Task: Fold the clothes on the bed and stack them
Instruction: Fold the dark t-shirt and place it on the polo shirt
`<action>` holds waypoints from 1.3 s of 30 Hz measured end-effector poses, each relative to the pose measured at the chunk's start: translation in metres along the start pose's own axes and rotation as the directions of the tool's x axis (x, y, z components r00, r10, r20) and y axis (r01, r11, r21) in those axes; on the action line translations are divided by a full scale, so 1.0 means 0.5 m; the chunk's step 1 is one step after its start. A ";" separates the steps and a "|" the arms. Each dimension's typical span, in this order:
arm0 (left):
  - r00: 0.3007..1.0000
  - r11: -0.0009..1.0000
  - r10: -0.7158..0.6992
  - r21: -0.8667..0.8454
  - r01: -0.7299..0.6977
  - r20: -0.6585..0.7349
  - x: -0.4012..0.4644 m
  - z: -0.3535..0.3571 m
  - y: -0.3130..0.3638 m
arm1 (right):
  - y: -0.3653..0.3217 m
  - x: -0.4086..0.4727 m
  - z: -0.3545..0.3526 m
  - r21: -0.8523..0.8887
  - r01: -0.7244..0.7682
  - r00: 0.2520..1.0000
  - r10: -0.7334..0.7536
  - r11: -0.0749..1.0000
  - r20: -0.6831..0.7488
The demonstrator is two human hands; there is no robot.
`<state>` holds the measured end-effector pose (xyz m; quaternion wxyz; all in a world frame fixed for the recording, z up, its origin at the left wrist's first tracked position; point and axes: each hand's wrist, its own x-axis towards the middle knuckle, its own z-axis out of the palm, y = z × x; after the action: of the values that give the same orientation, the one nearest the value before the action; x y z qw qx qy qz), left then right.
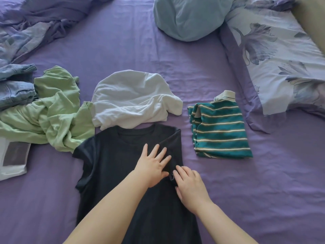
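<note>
Lying flat on the purple bed sheet (123,50), a dark T-shirt (109,173) spreads neck-up in front of the person, its right sleeve and side turned inward over the chest. The left hand (153,166) rests flat on the shirt's middle, fingers straight and spread apart, their tips against the turned-in sleeve. The right hand (190,184) lies just beside it on the folded edge, fingers straight and close together, pressing the cloth down; whether the thumb pinches the fabric cannot be told.

Just above the collar sits a crumpled white shirt (133,99), its lower edge touching the dark one. To the left, a rumpled green garment (52,111) touches the white shirt and overlaps blue jeans (15,88) at the frame's edge. A white piece with a grey panel (12,159) lies below the green one. To the right, apart from the dark shirt, a teal striped shirt (219,131) lies folded. Farther off are a light blue pillow (186,18), a floral pillow (274,64) and a bunched duvet (35,20).
</note>
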<state>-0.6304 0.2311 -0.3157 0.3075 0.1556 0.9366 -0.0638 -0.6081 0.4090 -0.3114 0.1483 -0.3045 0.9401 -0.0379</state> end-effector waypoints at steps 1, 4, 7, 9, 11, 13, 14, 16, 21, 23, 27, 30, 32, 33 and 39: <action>1.000 1.000 -0.012 -0.009 0.012 -0.013 -0.006 0.004 -0.002 | -0.006 -0.002 0.003 -0.020 -0.002 1.000 0.002 1.000 -0.003; 0.996 0.995 -0.079 -0.065 0.076 -0.044 -0.033 0.017 -0.020 | -0.024 0.000 -0.004 -0.057 0.005 1.000 -0.005 0.998 0.000; 0.987 0.984 -0.158 -0.090 0.155 -0.030 -0.070 0.037 -0.058 | -0.050 0.023 -0.016 -0.088 0.014 0.997 -0.007 0.996 0.074; 0.978 0.972 -0.210 -0.112 0.207 -0.014 -0.096 0.054 -0.086 | -0.071 0.050 -0.010 -0.059 0.060 0.988 -0.051 0.996 0.146; 0.967 0.957 -0.256 -0.144 0.252 -0.007 -0.120 0.072 -0.113 | -0.094 0.080 -0.003 -0.042 0.075 0.981 -0.066 0.996 0.184; 0.953 0.940 -0.301 -0.171 0.295 -0.012 -0.142 0.092 -0.142 | -0.122 0.109 0.002 -0.046 0.090 0.980 -0.080 0.995 0.182; 0.947 0.932 -0.322 -0.181 0.314 -0.014 -0.153 0.102 -0.156 | -0.138 0.124 0.002 -0.048 0.101 0.978 -0.090 0.994 0.188; 0.935 0.917 -0.356 -0.196 0.347 -0.012 -0.174 0.122 -0.187 | -0.175 0.154 0.001 -0.061 0.132 0.972 -0.118 0.989 0.203; 0.867 0.835 -0.492 -0.324 0.445 -0.077 -0.218 0.158 -0.263 | -0.273 0.232 -0.005 -0.083 0.200 0.964 -0.180 0.976 0.198; 0.797 0.752 -0.591 -0.444 0.487 -0.125 -0.226 0.162 -0.295 | -0.310 0.269 -0.015 -0.071 0.247 0.960 -0.233 0.967 0.158; 0.691 0.660 -0.691 -0.574 0.484 -0.212 -0.217 0.163 -0.351 | -0.382 0.351 -0.035 -0.031 0.355 0.932 -0.351 0.934 0.089; 0.664 0.644 -0.719 -0.555 0.526 -0.206 -0.206 0.159 -0.373 | -0.428 0.406 -0.046 0.054 0.356 0.930 -0.359 0.933 0.073; 0.636 0.603 -0.750 -0.580 0.547 -0.180 -0.200 0.154 -0.384 | -0.449 0.433 -0.050 0.109 0.342 0.928 -0.353 0.933 0.115; 0.626 0.584 -0.761 -0.598 0.549 -0.170 -0.200 0.152 -0.389 | -0.454 0.442 -0.050 0.140 0.319 0.931 -0.337 0.938 0.141; 0.678 0.455 -0.710 -0.858 0.238 -0.189 -0.220 0.135 -0.397 | -0.441 0.459 -0.061 0.158 0.267 0.959 -0.279 0.951 0.060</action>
<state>-0.5745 0.0013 -0.2996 0.0406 -0.2643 0.9140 0.3051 -0.6706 0.0956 -0.3056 0.2020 -0.4209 0.8768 -0.1152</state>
